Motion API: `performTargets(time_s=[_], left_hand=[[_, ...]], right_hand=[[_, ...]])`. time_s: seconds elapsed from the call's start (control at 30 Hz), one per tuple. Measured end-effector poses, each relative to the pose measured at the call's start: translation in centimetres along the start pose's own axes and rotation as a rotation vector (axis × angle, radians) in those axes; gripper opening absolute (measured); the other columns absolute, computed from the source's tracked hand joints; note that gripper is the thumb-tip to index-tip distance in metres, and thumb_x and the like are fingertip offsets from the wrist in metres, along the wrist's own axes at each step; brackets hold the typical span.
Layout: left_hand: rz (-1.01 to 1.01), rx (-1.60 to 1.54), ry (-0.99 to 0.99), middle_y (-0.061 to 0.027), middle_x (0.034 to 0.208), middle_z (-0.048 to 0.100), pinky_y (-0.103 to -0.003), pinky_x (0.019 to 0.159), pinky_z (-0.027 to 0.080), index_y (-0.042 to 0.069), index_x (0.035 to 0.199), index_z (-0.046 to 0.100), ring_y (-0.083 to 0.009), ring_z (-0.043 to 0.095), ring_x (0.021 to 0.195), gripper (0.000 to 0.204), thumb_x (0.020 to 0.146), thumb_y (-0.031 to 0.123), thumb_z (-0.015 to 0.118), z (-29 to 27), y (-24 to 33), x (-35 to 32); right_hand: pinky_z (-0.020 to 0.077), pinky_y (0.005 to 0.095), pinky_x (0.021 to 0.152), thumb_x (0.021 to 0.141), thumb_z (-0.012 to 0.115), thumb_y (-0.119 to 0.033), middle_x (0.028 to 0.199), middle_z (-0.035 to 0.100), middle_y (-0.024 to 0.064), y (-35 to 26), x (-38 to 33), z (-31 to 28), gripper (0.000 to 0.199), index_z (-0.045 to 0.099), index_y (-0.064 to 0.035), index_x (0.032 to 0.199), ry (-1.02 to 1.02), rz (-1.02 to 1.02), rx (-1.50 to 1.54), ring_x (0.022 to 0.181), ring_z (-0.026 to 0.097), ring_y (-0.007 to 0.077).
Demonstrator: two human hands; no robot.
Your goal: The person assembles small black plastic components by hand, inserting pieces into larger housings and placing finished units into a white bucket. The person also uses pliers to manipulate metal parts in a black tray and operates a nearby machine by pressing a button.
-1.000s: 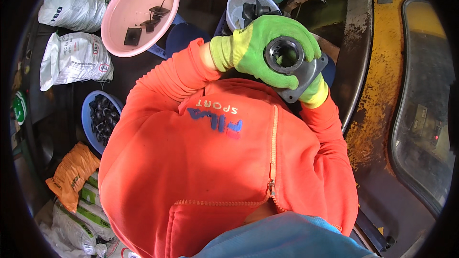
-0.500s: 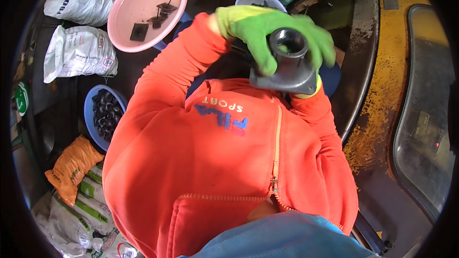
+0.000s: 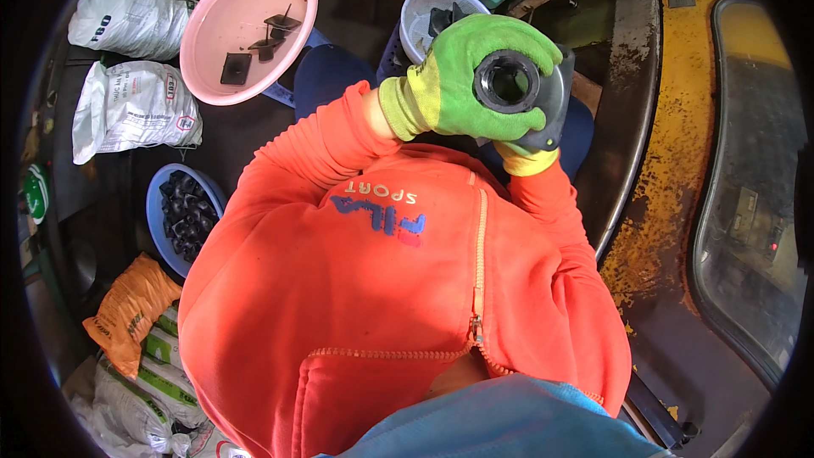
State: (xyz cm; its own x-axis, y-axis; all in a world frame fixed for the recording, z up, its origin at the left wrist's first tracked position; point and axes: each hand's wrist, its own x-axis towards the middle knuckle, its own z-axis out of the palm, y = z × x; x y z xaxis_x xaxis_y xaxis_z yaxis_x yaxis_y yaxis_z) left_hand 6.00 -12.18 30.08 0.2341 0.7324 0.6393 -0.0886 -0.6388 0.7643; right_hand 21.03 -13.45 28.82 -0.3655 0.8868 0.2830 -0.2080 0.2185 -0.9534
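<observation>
Both my hands wear green gloves with yellow cuffs and are up in front of my chest. My left hand (image 3: 462,76) is wrapped round the collar of a black plastic flanged part (image 3: 555,100). Its round open mouth faces up between my thumb and fingers, and part of the flat flange with a bolt hole shows at the right. Beneath the part is my right hand (image 3: 527,159); only its yellow cuff shows clearly, and its fingers are hidden.
A pink basin (image 3: 199,51) with a few black pieces stands at upper left, near white sacks (image 3: 131,13). A blue basin (image 3: 219,191) of black parts is below. A pale blue basket (image 3: 413,21) lies beyond my hands; a rusty yellow machine (image 3: 678,119) stands close at right.
The flanged part has turned, its flange swinging from the near side to the right. My left hand has shifted from beside the collar to closed round it.
</observation>
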Motion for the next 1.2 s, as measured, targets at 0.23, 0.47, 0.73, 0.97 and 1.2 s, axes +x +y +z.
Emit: performTargets(time_s=[0.23,0.47,0.73,0.97,1.2], left_hand=[[0.132,-0.198,-0.347,-0.0109,0.108,0.068,-0.039,0.093,0.047,0.006,0.100,0.066,-0.0272,0.063,0.103,0.044,0.062,0.020,0.084,-0.8,-0.7,0.2],[-0.071,-0.623,-0.634,-0.0115,0.109,0.068,-0.048,0.102,0.039,0.005,0.096,0.066,-0.0321,0.059,0.112,0.044,0.061,0.027,0.080,-1.0,-1.5,1.0],[0.184,0.434,-0.322,-0.0120,0.127,0.058,-0.041,0.097,0.045,0.004,0.116,0.059,-0.0280,0.057,0.114,0.061,0.059,0.010,0.081,-4.3,-2.4,1.3],[-0.713,-1.000,0.246,-0.0188,0.145,0.040,-0.044,0.109,0.038,0.000,0.147,0.029,-0.0295,0.046,0.129,0.071,0.095,0.042,0.051,-0.7,-3.8,-2.1],[-0.784,-0.901,0.312,-0.0189,0.130,0.055,-0.053,0.094,0.049,0.005,0.133,0.047,-0.0325,0.057,0.117,0.050,0.095,0.036,0.050,-1.1,-5.0,-3.4]], right_hand=[[0.0475,0.0366,0.094,0.068,0.080,-0.024,0.121,0.059,0.0091,-0.2,-0.5,-3.4,0.060,0.057,-0.0062,0.121,-0.562,-0.103,-0.482,0.113,0.057,0.0220],[0.0463,0.0308,0.097,0.079,0.072,-0.031,0.123,0.058,0.0054,4.2,-1.0,-3.6,0.059,0.052,-0.0066,0.128,-0.436,-0.151,-0.491,0.114,0.055,0.0166],[0.0414,0.0197,0.051,0.097,0.053,-0.028,0.099,0.063,0.0047,2.1,-0.3,-3.1,0.036,0.054,-0.0026,0.123,0.164,0.497,0.448,0.066,0.056,0.0075],[0.0369,0.0185,0.052,0.092,0.060,-0.015,0.092,0.064,0.0003,1.9,0.2,-3.5,0.026,0.058,-0.0054,0.116,0.165,0.555,0.532,0.066,0.054,0.0043],[0.0488,0.0293,0.082,0.095,0.056,-0.017,0.100,0.065,0.0074,1.7,0.4,-4.3,0.027,0.060,-0.0013,0.117,0.295,0.121,-0.540,0.092,0.061,0.0168]])
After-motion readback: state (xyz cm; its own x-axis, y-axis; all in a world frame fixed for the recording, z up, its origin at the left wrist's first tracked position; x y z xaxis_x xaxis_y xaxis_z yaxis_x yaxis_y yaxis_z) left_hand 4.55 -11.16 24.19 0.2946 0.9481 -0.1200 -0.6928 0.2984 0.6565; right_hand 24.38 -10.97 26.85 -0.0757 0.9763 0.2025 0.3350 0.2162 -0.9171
